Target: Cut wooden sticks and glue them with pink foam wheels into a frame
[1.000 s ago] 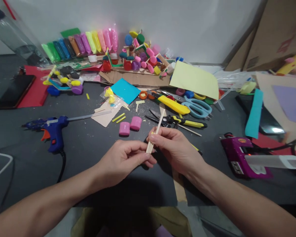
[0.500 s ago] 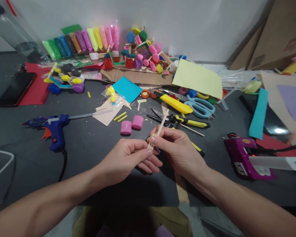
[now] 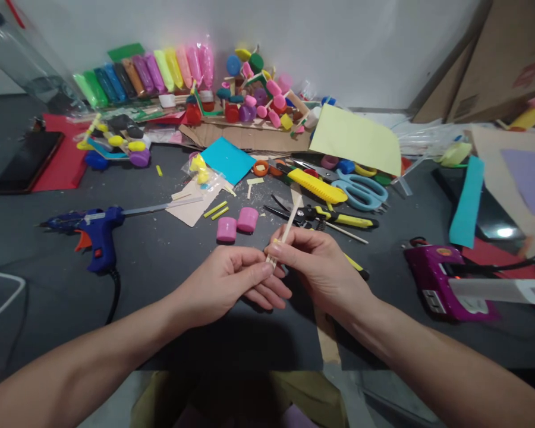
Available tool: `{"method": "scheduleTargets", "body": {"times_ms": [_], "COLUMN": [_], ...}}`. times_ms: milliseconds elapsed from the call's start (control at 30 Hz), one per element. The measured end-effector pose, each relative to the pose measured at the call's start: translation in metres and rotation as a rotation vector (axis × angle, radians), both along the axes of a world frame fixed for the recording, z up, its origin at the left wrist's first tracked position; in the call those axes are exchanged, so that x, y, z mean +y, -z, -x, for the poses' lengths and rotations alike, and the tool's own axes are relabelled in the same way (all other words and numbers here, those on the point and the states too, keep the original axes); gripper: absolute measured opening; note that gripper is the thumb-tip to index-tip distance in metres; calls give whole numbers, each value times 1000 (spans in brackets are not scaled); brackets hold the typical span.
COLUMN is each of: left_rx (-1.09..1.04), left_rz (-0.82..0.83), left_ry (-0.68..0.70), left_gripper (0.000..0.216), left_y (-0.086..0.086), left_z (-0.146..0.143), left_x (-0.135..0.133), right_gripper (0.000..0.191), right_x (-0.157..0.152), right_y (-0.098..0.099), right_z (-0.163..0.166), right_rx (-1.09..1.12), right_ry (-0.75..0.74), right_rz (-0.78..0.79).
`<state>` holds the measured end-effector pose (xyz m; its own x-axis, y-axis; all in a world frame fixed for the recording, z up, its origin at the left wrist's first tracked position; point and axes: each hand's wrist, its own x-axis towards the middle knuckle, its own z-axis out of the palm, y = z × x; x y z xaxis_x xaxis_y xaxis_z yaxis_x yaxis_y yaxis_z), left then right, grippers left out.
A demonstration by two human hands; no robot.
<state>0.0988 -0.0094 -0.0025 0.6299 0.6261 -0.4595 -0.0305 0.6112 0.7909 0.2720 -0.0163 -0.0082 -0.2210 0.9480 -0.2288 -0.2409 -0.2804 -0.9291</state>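
Note:
Both my hands meet over the front of the dark table, around pale wooden sticks [image 3: 293,215]. One stick rises up and away from my fingers; shorter ends show lower down, partly covered by the thumbs. My left hand [image 3: 238,276] pinches the lower ends between thumb and fingers, its other fingers stretched beneath. Higher up, my right hand [image 3: 314,258] grips the sticks between thumb and bent forefinger. Just beyond lie two pink bottle caps [image 3: 236,224] and two thin yellow-green sticks [image 3: 216,211]. Black-and-yellow pliers [image 3: 334,218] rest behind my right hand.
A blue glue gun [image 3: 98,232] with its cord lies at left. Blue scissors [image 3: 363,190] and a yellow cutter [image 3: 317,185] are behind the pliers. To the right sits a purple power strip [image 3: 428,279]. Bags of coloured clay [image 3: 145,74] and small models line the wall.
The view has shifted very slightly. Both hands keep the same hold on the wooden sticks, with hardly any movement.

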Motion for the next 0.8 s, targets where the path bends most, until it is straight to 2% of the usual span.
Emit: {"method": "scheduleTargets", "body": {"times_ms": [100,300,533,667,800], "left_rx": [-10,109,-14,-50,-50], "left_rz": [5,-133,29,54,64], "left_ry": [11,-43,-65,-58,-55], "left_gripper": [32,26,27,31,33], "left_y": [1,0,-1,-3,-3], "left_z": [-1,-4,-1,1,0], "left_x": [0,-3,-1,-1,-3], "right_gripper": [26,27,25,13,17], "right_x": [0,0,3,5,5], "right_y": [0,0,-4,-6,-9], "right_z": [0,1,-3,-8,-9], "right_rx": [-11,-39,-108,-127,-154], "right_ry": [3,35,-35,-42,-68], "right_rz": [-5,-21,-81,-136,-156]}}
